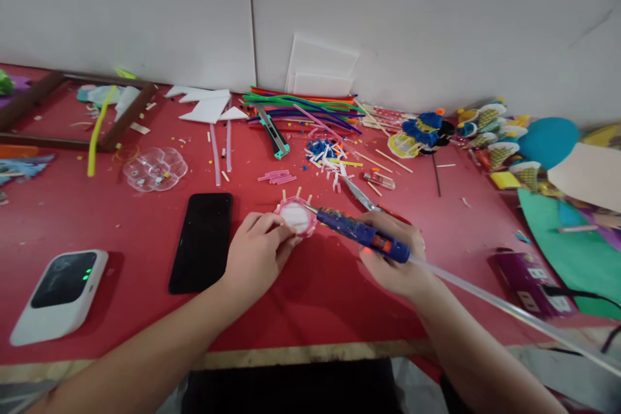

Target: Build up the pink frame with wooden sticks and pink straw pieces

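Observation:
My right hand (395,259) is closed around a blue glue gun (361,231) with a clear glue stick trailing back from it. The gun's nozzle touches a small round piece (295,215), white in the middle with a pink rim and short sticks poking out around it. My left hand (257,252) pinches the near edge of that round piece and holds it on the red table (310,297).
A black phone (202,240) lies left of my left hand, a white device with green lights (61,294) at the near left. Scissors (361,195), cut straw bits, coloured straws (301,107), a utility knife (272,132) and a clear flower-shaped tray (155,168) lie behind. A purple power strip (533,278) sits at the right.

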A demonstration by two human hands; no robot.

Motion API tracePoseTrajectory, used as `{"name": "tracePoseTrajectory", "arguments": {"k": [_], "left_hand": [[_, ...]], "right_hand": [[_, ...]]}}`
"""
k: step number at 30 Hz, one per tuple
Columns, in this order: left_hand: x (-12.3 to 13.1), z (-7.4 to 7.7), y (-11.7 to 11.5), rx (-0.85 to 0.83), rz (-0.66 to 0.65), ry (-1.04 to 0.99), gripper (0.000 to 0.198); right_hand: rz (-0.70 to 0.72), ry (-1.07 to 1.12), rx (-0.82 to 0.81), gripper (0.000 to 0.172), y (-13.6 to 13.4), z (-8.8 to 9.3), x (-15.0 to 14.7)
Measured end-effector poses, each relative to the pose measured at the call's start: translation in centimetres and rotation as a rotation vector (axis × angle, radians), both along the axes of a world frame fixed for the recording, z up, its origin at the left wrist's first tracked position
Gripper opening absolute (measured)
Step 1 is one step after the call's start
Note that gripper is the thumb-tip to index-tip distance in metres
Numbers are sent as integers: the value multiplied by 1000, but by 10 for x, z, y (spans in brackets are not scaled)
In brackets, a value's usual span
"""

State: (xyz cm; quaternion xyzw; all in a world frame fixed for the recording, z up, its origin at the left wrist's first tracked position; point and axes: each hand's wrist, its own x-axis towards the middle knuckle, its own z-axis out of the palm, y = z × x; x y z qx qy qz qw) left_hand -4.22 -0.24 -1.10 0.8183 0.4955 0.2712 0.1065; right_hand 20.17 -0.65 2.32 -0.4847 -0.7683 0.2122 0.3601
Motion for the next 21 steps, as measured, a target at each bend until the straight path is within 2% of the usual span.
{"name": "tracePoseTrajectory", "arguments": {"k": [6, 11, 14, 21], "left_hand": [[-2, -1, 0, -36, -4, -29, 7], [-3, -1, -1, -62, -29, -53, 10], [-2, -1, -2, -60, -21, -38, 9], [-1, 0, -4, -63, -29, 11, 6]], "right_hand": [[116, 17, 44, 11, 5, -13, 2], [220, 27, 24, 21, 5, -17, 10], [215, 18, -6, 26, 6, -17, 11], [162, 31, 16, 18, 7, -21, 12]]}}
